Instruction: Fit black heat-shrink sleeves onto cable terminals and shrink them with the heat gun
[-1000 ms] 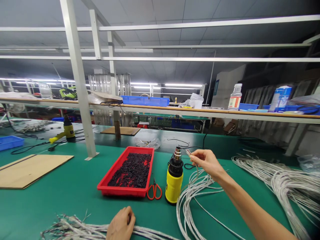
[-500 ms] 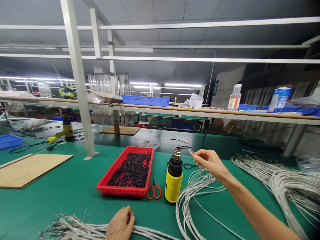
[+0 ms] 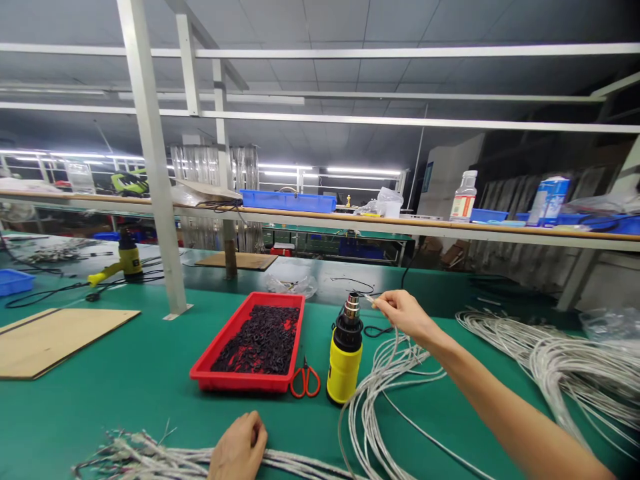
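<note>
My right hand (image 3: 400,311) pinches a white cable (image 3: 397,339) near its end. That tip is held right by the metal nozzle of a yellow and black heat gun (image 3: 345,360), which stands upright with its nozzle pointing up. From the hand the cable runs down to a loose coil of white cables (image 3: 373,400). Low in the view, my left hand (image 3: 237,448) is closed around a bundle of white cables (image 3: 300,463) lying on the green table. The frayed ends of this bundle (image 3: 133,453) spread out to its left, with fine wires showing.
A red tray (image 3: 200,377) of small black pieces stands left of the heat gun, beside red-handled scissors (image 3: 305,380). More white cables (image 3: 555,360) lie at right. Cardboard (image 3: 65,340) lies at left. A metal post (image 3: 163,200) and a shelf (image 3: 310,217) rise behind.
My right hand has moved left with the cable, bringing its tip to the heat gun's nozzle. My left hand stays on the bundle. The view has shifted slightly.
</note>
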A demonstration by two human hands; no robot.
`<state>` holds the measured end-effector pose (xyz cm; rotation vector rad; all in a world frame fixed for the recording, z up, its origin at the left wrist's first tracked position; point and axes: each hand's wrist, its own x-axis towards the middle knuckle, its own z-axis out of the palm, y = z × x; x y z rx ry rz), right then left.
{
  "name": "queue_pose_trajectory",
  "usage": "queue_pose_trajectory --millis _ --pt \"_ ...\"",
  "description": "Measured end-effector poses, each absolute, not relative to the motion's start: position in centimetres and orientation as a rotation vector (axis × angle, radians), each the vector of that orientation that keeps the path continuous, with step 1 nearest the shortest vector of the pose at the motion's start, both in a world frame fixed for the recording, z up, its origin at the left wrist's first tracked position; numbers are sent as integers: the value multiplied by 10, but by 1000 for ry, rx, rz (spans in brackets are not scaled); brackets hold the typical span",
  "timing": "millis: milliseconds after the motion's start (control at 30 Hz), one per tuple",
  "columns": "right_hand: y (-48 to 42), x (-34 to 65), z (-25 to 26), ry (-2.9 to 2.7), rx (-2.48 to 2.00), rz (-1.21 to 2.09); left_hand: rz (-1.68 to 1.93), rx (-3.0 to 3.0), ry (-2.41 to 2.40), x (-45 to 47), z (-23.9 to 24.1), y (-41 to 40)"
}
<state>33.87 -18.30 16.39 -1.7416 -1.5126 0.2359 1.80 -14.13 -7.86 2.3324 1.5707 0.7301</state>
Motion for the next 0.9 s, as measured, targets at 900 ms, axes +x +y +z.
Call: queue_pose_trajectory --millis 900 --pt "-178 325 182 -1771 -1906 -151 732 2327 1560 18 -77 -142"
